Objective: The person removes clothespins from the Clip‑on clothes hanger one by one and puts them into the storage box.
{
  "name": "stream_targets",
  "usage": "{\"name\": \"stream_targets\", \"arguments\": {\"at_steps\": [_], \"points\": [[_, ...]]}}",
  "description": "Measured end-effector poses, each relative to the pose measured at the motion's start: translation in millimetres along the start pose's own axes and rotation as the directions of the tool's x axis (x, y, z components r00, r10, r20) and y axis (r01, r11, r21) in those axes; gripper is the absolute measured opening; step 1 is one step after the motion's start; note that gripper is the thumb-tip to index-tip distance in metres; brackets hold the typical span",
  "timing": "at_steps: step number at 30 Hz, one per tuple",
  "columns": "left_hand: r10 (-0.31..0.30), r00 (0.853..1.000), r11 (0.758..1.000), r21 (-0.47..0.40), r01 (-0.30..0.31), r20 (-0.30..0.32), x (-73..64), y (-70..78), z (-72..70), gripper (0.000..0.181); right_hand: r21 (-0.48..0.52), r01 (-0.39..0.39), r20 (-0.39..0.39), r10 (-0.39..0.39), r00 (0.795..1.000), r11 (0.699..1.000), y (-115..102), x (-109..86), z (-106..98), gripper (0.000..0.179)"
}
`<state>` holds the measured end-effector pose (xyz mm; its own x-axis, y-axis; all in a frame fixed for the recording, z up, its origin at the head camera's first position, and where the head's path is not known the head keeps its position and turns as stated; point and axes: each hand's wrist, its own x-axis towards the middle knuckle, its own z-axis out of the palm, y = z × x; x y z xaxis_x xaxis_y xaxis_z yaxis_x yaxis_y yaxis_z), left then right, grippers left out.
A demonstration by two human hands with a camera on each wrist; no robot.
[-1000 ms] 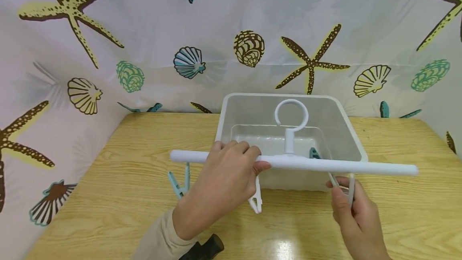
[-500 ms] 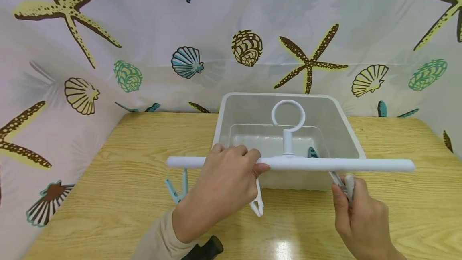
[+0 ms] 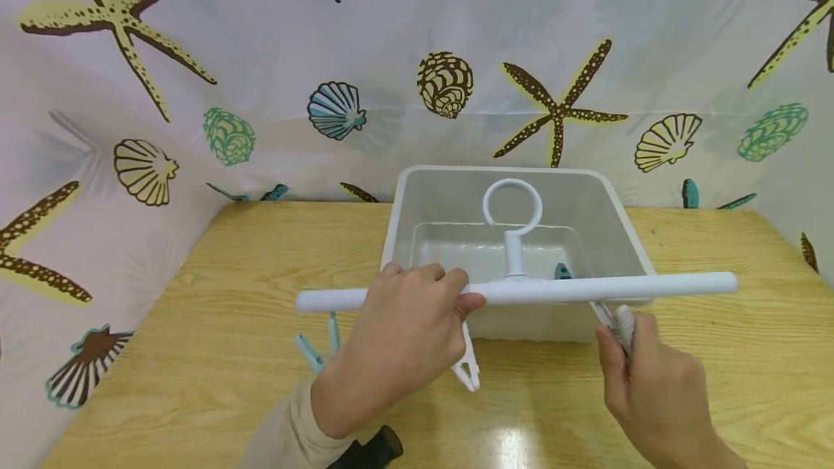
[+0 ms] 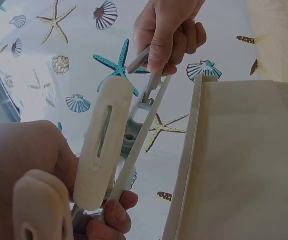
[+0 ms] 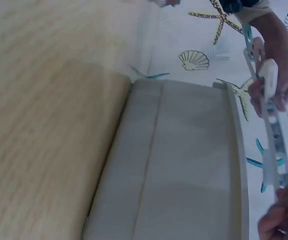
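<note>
My left hand (image 3: 407,342) grips the long white bar of a hanger (image 3: 619,287) just left of its middle, fingers over the top. The hanger's round hook (image 3: 512,205) points up. My right hand (image 3: 667,386) pinches a pale grey clothespin (image 3: 623,328) under the bar's right half, its handles squeezed close together. Below the bar by my left hand hang a white clothespin (image 3: 467,368) and a light blue clothespin (image 3: 318,346). In the left wrist view, a cream clothespin (image 4: 103,142) fills the foreground, with my right hand (image 4: 171,35) at the far end.
Behind the hanger, a grey-white plastic bin (image 3: 417,197) stands on the wooden table (image 3: 260,266). A dark teal clip (image 3: 563,271) shows inside it. White cloth (image 3: 391,20) printed with shells and starfish surrounds the table. A black cylindrical part (image 3: 384,445) sits by my left wrist.
My right hand has squeezed the grey clothespin's handles together. The hanger has shifted slightly left; its right end has risen and its left end has dropped. My left hand keeps its grip.
</note>
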<state>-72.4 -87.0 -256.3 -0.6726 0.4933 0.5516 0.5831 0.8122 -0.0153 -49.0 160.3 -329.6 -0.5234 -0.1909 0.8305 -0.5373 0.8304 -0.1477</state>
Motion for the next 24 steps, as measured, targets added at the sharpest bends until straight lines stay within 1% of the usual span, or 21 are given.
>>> {"name": "stream_targets", "arguments": {"at_steps": [1,2,4,7,10,14,17,19,20,21,22,23,24], "points": [[0.001,1.000,1.000,-0.011,-0.001,0.017,0.6,-0.5,0.1,0.041,0.037,-0.010,0.028,0.009,1.000,0.999,1.2,0.3,-1.8,0.052],[0.003,0.999,1.000,-0.022,-0.002,0.033,1.0,-1.0,0.3,0.040,0.052,-0.010,0.044,0.008,0.999,0.999,2.4,1.0,-3.4,0.052],[0.004,0.998,0.999,-0.037,-0.002,0.055,1.6,-1.5,0.9,0.037,0.062,0.004,0.047,-0.007,0.999,0.998,3.3,2.8,-5.6,0.051],[0.006,0.998,0.999,-0.043,-0.004,0.055,1.7,-1.4,2.3,0.036,-0.022,0.054,0.002,-0.054,0.999,0.998,1.6,6.9,-7.6,0.052],[0.012,0.998,0.999,-0.041,-0.010,0.060,2.2,-1.5,3.6,0.037,-0.111,0.089,-0.033,-0.093,0.995,0.990,-2.5,11.7,-8.9,0.052],[0.003,0.992,0.997,-0.082,0.008,0.127,3.7,-3.8,4.5,0.037,-0.157,0.127,-0.018,-0.132,0.991,0.979,-6.0,15.5,-11.9,0.050],[-0.007,0.985,0.992,-0.125,0.029,0.174,4.9,-6.0,4.4,0.038,-0.111,0.149,0.012,-0.149,0.989,0.983,-3.3,15.8,-14.5,0.050],[-0.002,0.983,0.990,-0.137,0.028,0.184,5.0,-6.8,4.2,0.038,-0.065,0.146,0.035,-0.144,0.989,0.987,0.4,13.4,-15.6,0.051],[0.000,0.983,0.990,-0.137,0.026,0.185,4.6,-6.9,4.0,0.039,-0.014,0.125,0.063,-0.124,0.990,0.992,2.3,11.6,-16.4,0.050],[0.001,0.983,0.991,-0.133,0.024,0.186,4.4,-6.6,3.6,0.039,0.067,0.074,0.102,-0.081,0.992,0.995,3.9,9.2,-17.3,0.043],[0.001,0.984,0.992,-0.127,0.023,0.180,4.1,-6.3,3.5,0.038,0.135,0.019,0.135,-0.038,0.990,0.991,5.2,7.0,-18.0,0.036],[-0.001,0.986,0.993,-0.119,0.021,0.169,3.6,-5.6,3.3,0.038,0.207,-0.043,0.168,0.008,0.986,0.977,6.0,5.2,-18.7,0.028],[-0.004,0.988,0.995,-0.103,0.020,0.153,2.9,-4.9,3.0,0.038,0.271,-0.104,0.197,0.050,0.979,0.957,6.5,3.9,-19.1,0.021]]}}
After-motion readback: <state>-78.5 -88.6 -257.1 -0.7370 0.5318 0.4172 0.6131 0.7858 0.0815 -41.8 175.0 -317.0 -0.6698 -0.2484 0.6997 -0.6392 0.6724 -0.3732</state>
